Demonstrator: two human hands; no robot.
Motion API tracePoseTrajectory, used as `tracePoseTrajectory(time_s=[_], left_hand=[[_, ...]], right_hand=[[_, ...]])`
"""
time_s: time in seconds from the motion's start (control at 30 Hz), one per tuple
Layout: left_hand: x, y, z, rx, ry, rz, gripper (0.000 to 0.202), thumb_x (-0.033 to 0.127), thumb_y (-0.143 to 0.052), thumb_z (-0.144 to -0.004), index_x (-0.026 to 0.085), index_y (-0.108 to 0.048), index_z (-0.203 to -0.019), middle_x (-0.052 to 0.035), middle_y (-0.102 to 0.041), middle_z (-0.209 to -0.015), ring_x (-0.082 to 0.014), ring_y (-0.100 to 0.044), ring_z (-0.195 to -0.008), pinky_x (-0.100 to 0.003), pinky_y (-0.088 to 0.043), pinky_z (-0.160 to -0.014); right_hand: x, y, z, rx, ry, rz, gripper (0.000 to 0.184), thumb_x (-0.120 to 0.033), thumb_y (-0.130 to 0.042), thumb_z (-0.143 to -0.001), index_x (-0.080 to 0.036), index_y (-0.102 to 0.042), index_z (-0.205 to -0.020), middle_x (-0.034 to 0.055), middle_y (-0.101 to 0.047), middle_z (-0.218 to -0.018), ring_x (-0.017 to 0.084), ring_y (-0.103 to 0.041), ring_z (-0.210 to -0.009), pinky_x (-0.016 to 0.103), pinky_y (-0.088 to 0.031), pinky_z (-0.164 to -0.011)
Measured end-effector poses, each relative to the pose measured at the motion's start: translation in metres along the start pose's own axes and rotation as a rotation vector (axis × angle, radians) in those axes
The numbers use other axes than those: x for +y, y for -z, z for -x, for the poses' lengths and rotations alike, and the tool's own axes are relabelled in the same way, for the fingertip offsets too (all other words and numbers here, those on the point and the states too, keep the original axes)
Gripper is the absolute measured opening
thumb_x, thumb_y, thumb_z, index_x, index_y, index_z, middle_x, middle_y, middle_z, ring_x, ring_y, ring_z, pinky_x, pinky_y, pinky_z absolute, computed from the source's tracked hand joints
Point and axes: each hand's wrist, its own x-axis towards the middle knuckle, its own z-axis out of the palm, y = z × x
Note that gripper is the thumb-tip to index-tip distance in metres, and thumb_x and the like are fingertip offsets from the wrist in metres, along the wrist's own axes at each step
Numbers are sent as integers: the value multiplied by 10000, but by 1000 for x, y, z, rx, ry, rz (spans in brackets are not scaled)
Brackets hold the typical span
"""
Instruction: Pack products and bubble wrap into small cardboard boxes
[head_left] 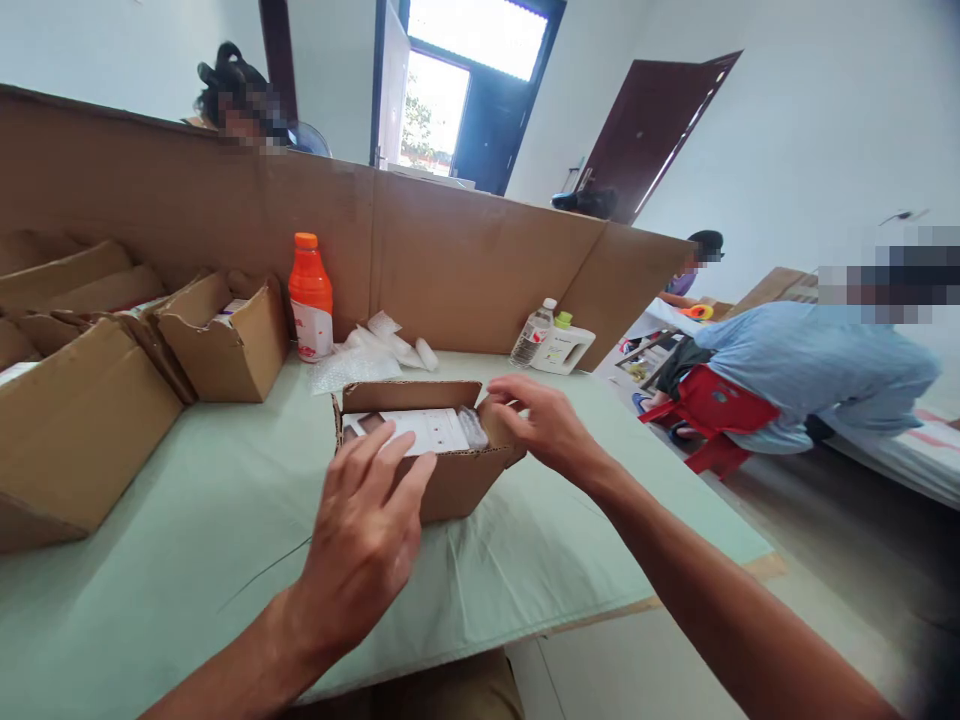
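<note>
A small open cardboard box (457, 488) stands on the table in front of me. Inside it lie a white printed box (431, 430) and, at the right end, a piece of clear bubble wrap (472, 428). My left hand (371, 520) is at the front left of the cardboard box, its fingers spread over the front edge and holding nothing. At the right end, my right hand (544, 425) has its fingers and thumb bent around the box's side flap. The back flap stands upright. My left hand covers part of the front wall.
Several larger cardboard boxes (97, 420) stand on the left of the green-covered table (570, 560). An orange bottle (310, 300), bubble wrap scraps (360, 360), a clear bottle (534, 335) and a white jug (568, 348) line the cardboard partition (465, 260). A person in blue (817, 370) sits at right.
</note>
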Motion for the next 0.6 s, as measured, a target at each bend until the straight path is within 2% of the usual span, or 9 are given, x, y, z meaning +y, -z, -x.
tracePoseTrajectory(time_s=[0.07, 0.13, 0.23, 0.3, 0.33, 0.4, 0.47, 0.53, 0.6], left_hand=[[-6, 7, 22, 108, 82, 42, 523, 55, -582, -881, 230, -508, -1367, -144, -526, -1422, -344, -446, -1384, -594, -378, -1127], [-15, 6, 53, 162, 326, 85, 542, 147, -593, -910, 302, -475, -1416, -116, -493, -1459, -331, -474, -1360, -601, -379, -1131], [-31, -9, 100, 14, 833, 270, 577, 402, -596, -921, 333, -433, -1470, -97, -521, -1457, -353, -562, -1270, -627, -448, -1069], [-39, -22, 121, -45, 1029, 460, 714, 506, -629, -873, 335, -362, -1513, -104, -500, -1491, -355, -590, -1247, -576, -528, -997], [-43, -28, 124, -74, 1090, 534, 760, 527, -648, -850, 332, -346, -1520, -106, -500, -1495, -348, -600, -1240, -536, -555, -969], [-46, -39, 118, -104, 1150, 609, 773, 533, -674, -822, 308, -377, -1499, -109, -536, -1457, -323, -626, -1209, -461, -577, -934], [-44, -50, 95, -111, 1157, 635, 720, 516, -676, -812, 267, -446, -1447, -112, -598, -1373, -295, -665, -1135, -417, -578, -912], [-36, -65, 67, -101, 1120, 689, 681, 478, -664, -808, 219, -478, -1410, -125, -626, -1325, -269, -691, -1068, -398, -575, -900], [-22, -82, 41, -128, 1045, 782, 678, 433, -654, -793, 182, -482, -1398, -138, -647, -1288, -255, -700, -1032, -395, -577, -885]], right_hand=[[23, 7, 33, 259, 17, -127, 201, -286, -552, -922, -208, -710, -1019, 89, -710, -1213, 225, -666, -1052, 376, -507, -936], [45, 2, 68, 352, -71, -223, 187, -337, -577, -923, -220, -695, -1007, 93, -719, -1161, 234, -668, -1051, 397, -524, -907], [60, -33, 108, 136, -210, -406, 412, -358, -664, -858, -224, -618, -1245, 109, -699, -1209, 238, -683, -1010, 388, -552, -827], [54, -65, 114, -35, -200, -517, 638, -373, -730, -797, -226, -518, -1380, 130, -643, -1329, 263, -655, -1091, 399, -549, -851], [49, -79, 110, -87, -182, -552, 661, -377, -736, -791, -222, -503, -1390, 133, -631, -1348, 271, -638, -1114, 405, -540, -871], [38, -98, 96, -126, -172, -565, 548, -363, -687, -830, -203, -536, -1332, 126, -668, -1271, 265, -631, -1068, 409, -522, -885], [35, -102, 81, -99, -210, -533, 454, -315, -620, -860, -182, -558, -1289, 115, -701, -1157, 249, -628, -980, 397, -516, -854], [43, -95, 79, -19, -268, -507, 470, -285, -587, -849, -166, -548, -1302, 110, -705, -1100, 241, -628, -925, 374, -520, -790], [59, -81, 93, 82, -340, -478, 470, -309, -572, -849, -163, -547, -1294, 99, -703, -1047, 235, -636, -860, 348, -520, -697]])
